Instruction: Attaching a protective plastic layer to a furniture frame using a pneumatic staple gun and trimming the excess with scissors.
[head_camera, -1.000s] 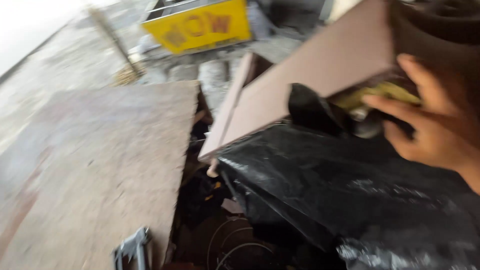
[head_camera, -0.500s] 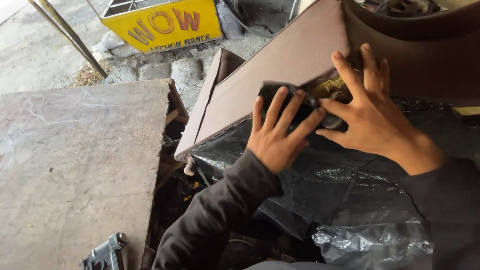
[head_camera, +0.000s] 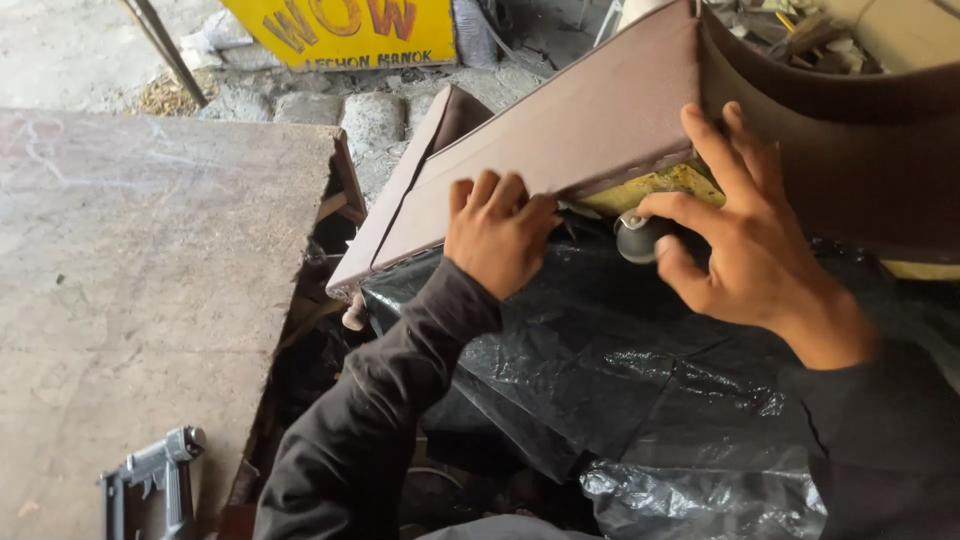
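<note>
Brown upholstered panel (head_camera: 560, 150) lies tilted over black plastic sheet (head_camera: 620, 370); covering looks stretched smooth on top face, so wrapping judged mostly done; lower edge near yellow foam (head_camera: 650, 187) apparently unfinished; staple gun (head_camera: 150, 480) idle on plywood bench (head_camera: 130, 280), well apart.
Left hand (head_camera: 497, 230): fingers curled, knuckles up, pressing panel's lower edge; grip on anything cannot be told.
Right hand (head_camera: 735, 235): fingers spread on panel underside; thumb and forefinger pinching small dark caster wheel (head_camera: 640, 238).
</note>
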